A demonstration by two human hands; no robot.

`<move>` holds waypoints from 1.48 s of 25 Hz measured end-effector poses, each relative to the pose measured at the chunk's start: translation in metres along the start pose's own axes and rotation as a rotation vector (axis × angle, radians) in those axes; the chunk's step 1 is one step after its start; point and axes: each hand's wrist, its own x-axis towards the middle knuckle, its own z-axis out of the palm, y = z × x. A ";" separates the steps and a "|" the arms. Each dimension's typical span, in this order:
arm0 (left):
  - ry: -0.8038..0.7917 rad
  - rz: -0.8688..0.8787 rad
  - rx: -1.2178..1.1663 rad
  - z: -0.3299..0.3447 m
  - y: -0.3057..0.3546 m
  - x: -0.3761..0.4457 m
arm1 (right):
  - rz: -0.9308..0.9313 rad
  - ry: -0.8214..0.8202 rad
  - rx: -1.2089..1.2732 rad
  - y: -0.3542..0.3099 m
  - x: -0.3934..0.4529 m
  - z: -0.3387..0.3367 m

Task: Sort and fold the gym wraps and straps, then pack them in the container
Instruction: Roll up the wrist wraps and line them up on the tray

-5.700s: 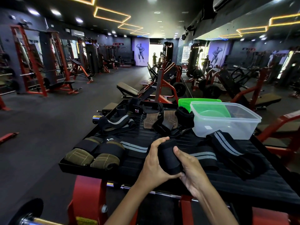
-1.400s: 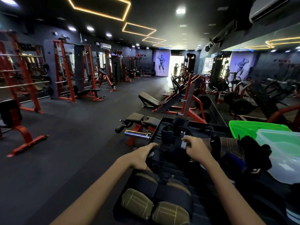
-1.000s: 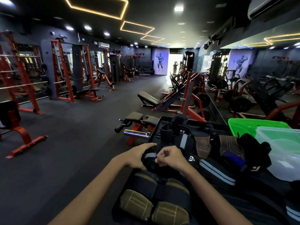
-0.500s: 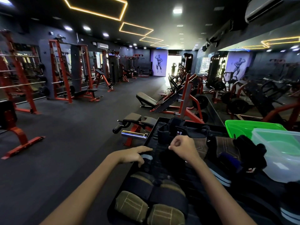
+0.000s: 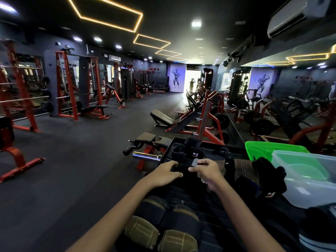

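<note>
My left hand (image 5: 166, 174) lies on the near end of a black wrap (image 5: 183, 170), fingers curled over its edge and thumb along the near side, gripping it; my right hand (image 5: 206, 171) pinches the wrap's grey tab end (image 5: 195, 162) between thumb and forefinger, the other fingers curled beneath; the wrap is stretched between the two hands, just above the black table (image 5: 214, 202), toward its far left part; nearer me on the table lie two rolled wraps with olive padded ends (image 5: 160, 231), side by side and touching; beyond my hands, at the far edge of the table, sits a dark heap of straps (image 5: 189, 150), one bearing a small white label; to the right of my right hand lie brown leather grips (image 5: 242, 170) and a black glove-like bundle (image 5: 269, 177), close together; further right stands the clear plastic container (image 5: 309, 179), open on top, with a green lid (image 5: 269, 148) propped behind it; at the lower right edge a black wrap with white stripes (image 5: 318, 239) is partly cut off by the frame; whether the container holds anything I cannot tell; red gym machines (image 5: 76, 91) fill the dark floor beyond
</note>
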 end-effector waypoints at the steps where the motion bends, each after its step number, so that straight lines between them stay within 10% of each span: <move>1: -0.009 -0.002 -0.006 0.004 0.007 -0.001 | 0.040 -0.041 0.143 -0.004 -0.006 -0.008; 9: 0.157 0.166 -0.505 0.058 0.053 -0.009 | 0.118 -0.101 0.759 -0.013 -0.052 -0.088; 17: 0.197 -0.337 -1.185 0.083 0.083 -0.010 | -0.193 -0.419 -0.111 0.016 -0.093 -0.120; 26: 0.034 -0.300 -1.543 0.099 0.109 -0.030 | -0.259 -0.334 0.030 0.010 -0.106 -0.153; 37: 0.349 -0.381 -1.564 0.132 0.097 -0.020 | -0.112 -0.369 -0.810 0.018 -0.124 -0.315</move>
